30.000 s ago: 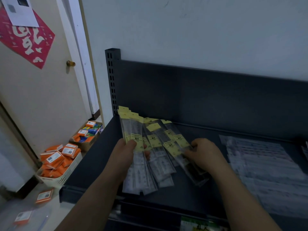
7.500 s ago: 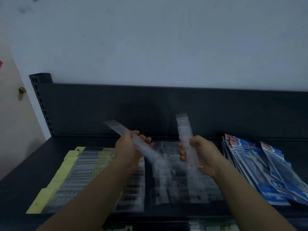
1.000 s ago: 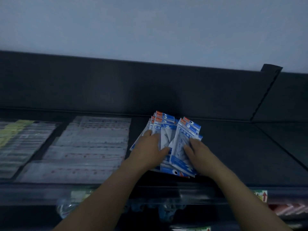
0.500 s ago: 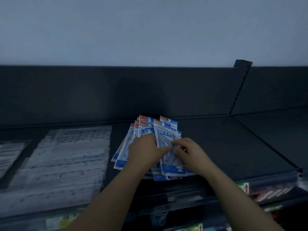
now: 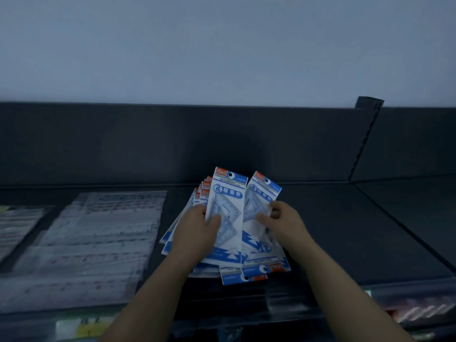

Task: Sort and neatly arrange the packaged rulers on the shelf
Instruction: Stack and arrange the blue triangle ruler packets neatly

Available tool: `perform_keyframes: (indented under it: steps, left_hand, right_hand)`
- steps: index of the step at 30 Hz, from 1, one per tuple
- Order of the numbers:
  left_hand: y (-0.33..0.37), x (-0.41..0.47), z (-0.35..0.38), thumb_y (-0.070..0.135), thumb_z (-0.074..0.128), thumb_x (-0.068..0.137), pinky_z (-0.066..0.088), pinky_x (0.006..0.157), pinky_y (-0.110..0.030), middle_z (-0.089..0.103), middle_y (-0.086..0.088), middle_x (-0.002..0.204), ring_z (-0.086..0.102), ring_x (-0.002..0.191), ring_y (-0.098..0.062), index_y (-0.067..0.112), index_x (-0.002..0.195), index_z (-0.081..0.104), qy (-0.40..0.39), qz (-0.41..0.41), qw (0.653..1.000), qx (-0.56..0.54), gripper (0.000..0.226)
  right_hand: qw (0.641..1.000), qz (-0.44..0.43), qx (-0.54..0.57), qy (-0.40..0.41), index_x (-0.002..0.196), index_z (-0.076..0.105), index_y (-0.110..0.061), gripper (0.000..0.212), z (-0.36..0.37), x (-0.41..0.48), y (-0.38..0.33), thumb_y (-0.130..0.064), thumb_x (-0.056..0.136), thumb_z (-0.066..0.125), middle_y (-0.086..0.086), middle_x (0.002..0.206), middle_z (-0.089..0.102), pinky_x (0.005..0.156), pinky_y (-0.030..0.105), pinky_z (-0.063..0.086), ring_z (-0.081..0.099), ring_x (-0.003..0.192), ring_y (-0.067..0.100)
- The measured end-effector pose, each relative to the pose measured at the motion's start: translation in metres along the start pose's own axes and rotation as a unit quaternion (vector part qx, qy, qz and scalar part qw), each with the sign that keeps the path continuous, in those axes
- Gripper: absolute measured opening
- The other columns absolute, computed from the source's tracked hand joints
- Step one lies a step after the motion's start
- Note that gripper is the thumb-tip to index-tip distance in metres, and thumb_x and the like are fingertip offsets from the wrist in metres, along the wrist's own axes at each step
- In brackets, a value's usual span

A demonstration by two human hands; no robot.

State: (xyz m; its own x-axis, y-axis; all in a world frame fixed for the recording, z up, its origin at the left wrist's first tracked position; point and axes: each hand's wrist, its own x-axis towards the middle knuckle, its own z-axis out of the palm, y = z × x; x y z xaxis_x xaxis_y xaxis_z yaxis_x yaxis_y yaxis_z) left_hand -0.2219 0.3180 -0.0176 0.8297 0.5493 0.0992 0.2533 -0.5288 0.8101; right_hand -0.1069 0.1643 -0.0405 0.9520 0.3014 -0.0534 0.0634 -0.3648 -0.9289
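A fanned stack of blue-and-white geometric ruler packs (image 5: 228,206) lies on the dark shelf (image 5: 345,233). My left hand (image 5: 197,230) grips the left part of the stack, thumb across the top pack. My right hand (image 5: 281,220) pinches a separate pack (image 5: 262,193) tilted to the right, its header raised. Several packs underneath point the other way, their headers (image 5: 254,272) toward the shelf's front edge. Left of the stack, clear-sleeved rulers (image 5: 98,238) lie flat in rows.
A dark back panel (image 5: 172,144) rises behind the shelf, and a slotted upright (image 5: 365,134) divides it from the bay on the right. More packaged rulers (image 5: 17,225) lie at the far left. Below the front edge is a lower shelf with goods (image 5: 414,312).
Half a second ago both hands pressed on the blue stack. Now my right hand has drawn one pack out to the right and my left thumb holds the top pack upright.
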Motion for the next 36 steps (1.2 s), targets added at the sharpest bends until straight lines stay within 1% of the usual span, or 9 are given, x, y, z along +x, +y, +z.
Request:
perform_keyframes:
  steps: [5,9,13,16,20,25,29,32,36]
  left_hand:
    - [0.005,-0.004,0.004,0.025,0.05,0.096,0.052,0.073,-0.041,0.065,-0.01,0.095,0.064,0.085,-0.025,0.007,0.101,0.06,0.029,-0.027,0.994,-0.097,0.021]
    - [0.007,-0.003,0.008,0.024,0.047,0.098,0.05,0.072,-0.033,0.062,-0.001,0.094,0.061,0.083,-0.015,0.021,0.094,0.054,0.053,-0.051,0.986,-0.147,0.009]
    - [0.007,-0.001,0.015,0.023,0.046,0.099,0.052,0.071,-0.031,0.066,0.001,0.095,0.064,0.084,-0.013,0.019,0.098,0.058,0.056,-0.057,0.985,-0.154,0.013]
    - [0.01,-0.001,0.015,0.024,0.047,0.099,0.055,0.081,-0.046,0.069,-0.005,0.097,0.067,0.087,-0.022,0.016,0.097,0.061,0.053,-0.069,0.98,-0.181,0.016]
    - [0.02,-0.001,0.013,0.02,0.043,0.1,0.056,0.078,-0.044,0.069,-0.008,0.096,0.068,0.086,-0.024,0.014,0.098,0.06,0.075,-0.062,0.972,-0.212,0.018]
    - [0.034,0.0,0.018,0.022,0.048,0.1,0.057,0.071,-0.037,0.073,0.002,0.096,0.07,0.085,-0.019,0.025,0.104,0.063,-0.003,-0.104,0.93,-0.352,0.016]
    - [0.026,-0.001,0.022,0.014,0.065,0.09,0.058,0.082,-0.044,0.073,-0.003,0.104,0.071,0.09,-0.02,0.017,0.113,0.063,0.009,-0.079,0.952,-0.296,0.024]
    - [0.015,-0.002,0.016,0.017,0.06,0.093,0.054,0.083,-0.04,0.066,-0.001,0.106,0.065,0.095,-0.02,0.019,0.113,0.057,0.068,-0.069,0.966,-0.238,0.021]
    - [0.009,-0.005,0.013,0.016,0.053,0.096,0.047,0.083,-0.035,0.06,0.004,0.103,0.059,0.096,-0.019,0.024,0.112,0.05,0.059,-0.067,0.97,-0.226,0.019]
  right_hand:
    - [0.994,-0.029,0.097,0.042,0.116,0.056,-0.012,0.032,-0.016,0.011,-0.004,-0.012,0.086,0.067,0.008,0.094,0.066,0.068,0.037,0.057,0.068,0.081,0.022]
    - [0.996,-0.062,-0.028,0.062,0.113,0.063,-0.016,0.024,-0.032,0.023,0.002,-0.018,0.089,0.064,0.002,0.099,0.067,0.073,0.036,0.055,0.065,0.083,0.017]
    - [0.986,-0.085,-0.098,0.102,0.113,0.065,-0.023,0.022,-0.039,0.025,0.007,-0.021,0.092,0.058,-0.007,0.098,0.062,0.073,0.032,0.052,0.062,0.086,0.013]
    - [0.989,-0.087,0.015,0.116,0.107,0.068,-0.02,0.02,-0.042,0.029,0.004,-0.013,0.09,0.061,-0.003,0.1,0.068,0.075,0.029,0.052,0.063,0.085,0.012]
    - [0.968,-0.051,0.242,0.051,0.092,0.069,-0.02,0.02,-0.041,0.023,-0.017,-0.003,0.088,0.062,0.004,0.094,0.071,0.075,0.031,0.054,0.066,0.083,0.015]
    - [0.962,-0.024,0.272,-0.032,0.095,0.069,-0.019,0.018,-0.02,0.006,-0.028,-0.003,0.088,0.062,0.007,0.096,0.071,0.08,0.039,0.056,0.066,0.086,0.02]
    - [0.981,-0.032,0.18,-0.063,0.104,0.064,-0.011,0.015,-0.012,-0.004,-0.023,-0.009,0.09,0.062,0.006,0.094,0.071,0.075,0.034,0.055,0.066,0.082,0.017]
    - [0.996,-0.075,-0.047,-0.009,0.105,0.056,-0.022,0.022,-0.025,0.001,-0.012,-0.033,0.088,0.065,-0.006,0.097,0.062,0.074,0.029,0.051,0.059,0.087,0.007]
    - [0.952,-0.012,-0.302,-0.047,0.121,0.048,-0.025,0.077,-0.022,0.005,0.002,-0.077,0.065,0.058,-0.002,0.129,0.051,0.101,0.039,0.039,0.044,0.122,0.026]
